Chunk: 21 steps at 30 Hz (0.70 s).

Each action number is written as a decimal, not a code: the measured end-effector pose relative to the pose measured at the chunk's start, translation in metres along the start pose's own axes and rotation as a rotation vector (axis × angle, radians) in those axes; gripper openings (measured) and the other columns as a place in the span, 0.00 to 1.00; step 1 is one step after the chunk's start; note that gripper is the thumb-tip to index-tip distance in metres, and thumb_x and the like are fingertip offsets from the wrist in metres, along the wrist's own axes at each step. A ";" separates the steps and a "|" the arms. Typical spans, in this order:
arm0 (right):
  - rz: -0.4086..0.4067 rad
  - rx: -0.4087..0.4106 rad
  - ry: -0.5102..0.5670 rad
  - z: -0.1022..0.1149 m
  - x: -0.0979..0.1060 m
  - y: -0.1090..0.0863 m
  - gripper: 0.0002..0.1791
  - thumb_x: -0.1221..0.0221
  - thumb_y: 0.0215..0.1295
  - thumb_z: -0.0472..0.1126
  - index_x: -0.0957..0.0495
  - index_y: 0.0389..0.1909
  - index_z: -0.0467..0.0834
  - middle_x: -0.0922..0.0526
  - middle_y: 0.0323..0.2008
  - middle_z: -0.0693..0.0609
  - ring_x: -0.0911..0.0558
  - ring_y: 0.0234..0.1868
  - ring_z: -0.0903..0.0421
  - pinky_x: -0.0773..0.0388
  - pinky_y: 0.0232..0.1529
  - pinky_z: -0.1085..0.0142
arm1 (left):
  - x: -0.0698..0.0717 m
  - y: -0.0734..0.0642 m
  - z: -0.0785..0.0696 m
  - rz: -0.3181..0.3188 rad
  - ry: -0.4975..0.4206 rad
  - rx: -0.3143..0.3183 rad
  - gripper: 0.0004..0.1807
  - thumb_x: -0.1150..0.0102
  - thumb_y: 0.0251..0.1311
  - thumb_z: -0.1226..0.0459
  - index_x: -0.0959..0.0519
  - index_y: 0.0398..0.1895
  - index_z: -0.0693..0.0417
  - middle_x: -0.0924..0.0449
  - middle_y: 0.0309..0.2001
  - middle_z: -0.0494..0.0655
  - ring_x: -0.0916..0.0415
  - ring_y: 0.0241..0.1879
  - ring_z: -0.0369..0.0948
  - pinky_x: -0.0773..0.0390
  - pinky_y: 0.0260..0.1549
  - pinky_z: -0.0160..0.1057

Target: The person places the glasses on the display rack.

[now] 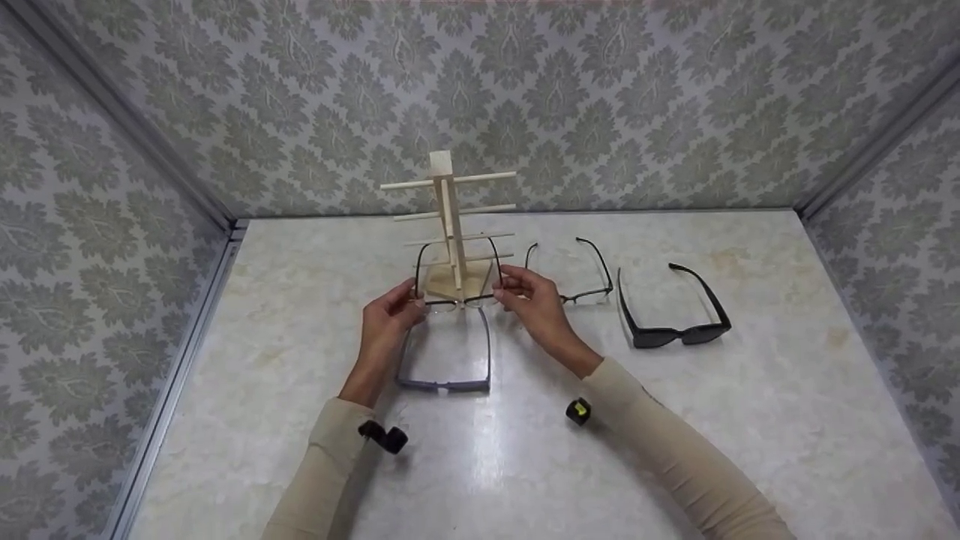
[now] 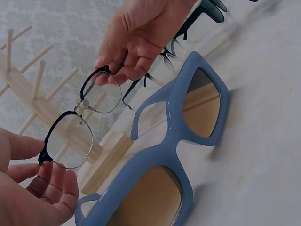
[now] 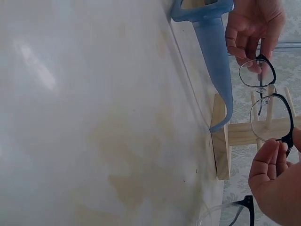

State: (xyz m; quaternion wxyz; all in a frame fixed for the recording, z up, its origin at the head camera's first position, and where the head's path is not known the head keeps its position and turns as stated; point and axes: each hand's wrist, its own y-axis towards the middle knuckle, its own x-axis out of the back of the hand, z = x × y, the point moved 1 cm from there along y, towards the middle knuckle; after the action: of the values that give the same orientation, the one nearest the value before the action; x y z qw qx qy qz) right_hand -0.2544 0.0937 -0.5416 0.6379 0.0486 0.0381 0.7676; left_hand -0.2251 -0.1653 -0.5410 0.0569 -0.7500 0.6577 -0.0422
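Black-rimmed glasses sit pinched at each end between my left hand and right hand, so I keep them level, I judge, nearing the wooden rack.

The light is soft and even, coming from above. A bright shine sits on the white table near the bottom. Shadows are faint. The blue sunglasses look big and a bit blurry. The right wrist view looks washed out.

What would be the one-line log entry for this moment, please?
both hands hold clear glasses | before wooden rack | blue glasses lie below | two dark pairs at right
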 end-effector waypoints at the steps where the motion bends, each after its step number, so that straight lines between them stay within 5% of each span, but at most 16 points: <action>1: 0.004 0.003 -0.006 0.000 0.000 0.000 0.27 0.35 0.75 0.26 0.27 0.72 0.23 0.12 0.53 0.32 0.13 0.47 0.57 0.12 0.48 0.61 | 0.000 0.000 0.000 -0.002 0.004 0.006 0.30 0.37 0.75 0.72 0.26 0.79 0.63 0.20 0.66 0.67 0.19 0.55 0.47 0.14 0.52 0.39; 14: -0.021 -0.004 -0.089 -0.001 0.000 0.001 0.24 0.34 0.77 0.30 0.22 0.68 0.24 0.13 0.56 0.29 0.11 0.47 0.54 0.13 0.45 0.67 | 0.000 0.002 -0.003 0.002 0.034 0.055 0.30 0.36 0.75 0.69 0.25 0.79 0.62 0.20 0.66 0.63 0.19 0.58 0.51 0.14 0.56 0.46; 21: -0.072 0.079 -0.216 0.002 0.007 -0.011 0.19 0.31 0.77 0.34 0.16 0.63 0.30 0.11 0.55 0.35 0.11 0.52 0.46 0.15 0.49 0.69 | 0.011 -0.006 -0.002 -0.019 0.100 -0.004 0.31 0.34 0.78 0.66 0.28 0.80 0.63 0.18 0.63 0.60 0.19 0.58 0.49 0.12 0.54 0.42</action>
State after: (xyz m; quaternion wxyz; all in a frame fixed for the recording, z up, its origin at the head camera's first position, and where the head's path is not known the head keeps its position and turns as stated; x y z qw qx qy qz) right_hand -0.2442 0.1024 -0.5407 0.6630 0.1549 0.0012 0.7324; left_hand -0.2184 -0.1759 -0.5383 0.0221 -0.7533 0.6525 -0.0790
